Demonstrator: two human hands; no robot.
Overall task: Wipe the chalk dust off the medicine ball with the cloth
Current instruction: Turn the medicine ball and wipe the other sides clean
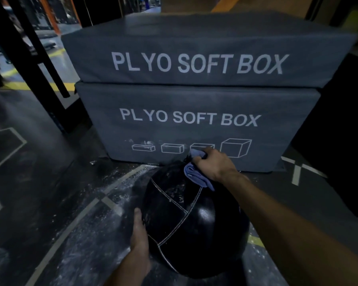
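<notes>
From my head cam: the shiny black stitched-panel medicine ball (194, 219) sits on the chalk-speckled dark floor (87, 230) just in front of the stacked grey plyo soft boxes (194, 96). My right hand (213, 164) grips the bunched pale blue cloth (194, 176) against the ball's top, my left hand (140, 234) lies flat against its left side, fingers straight

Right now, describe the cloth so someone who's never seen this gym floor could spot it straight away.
Find the two stacked grey plyo boxes; in front of the lower one a black medicine ball sits on the floor. On the ball's far top, the right hand grips a bunched cloth. It is the only soft, pale blue thing against the shiny black ball.
</notes>
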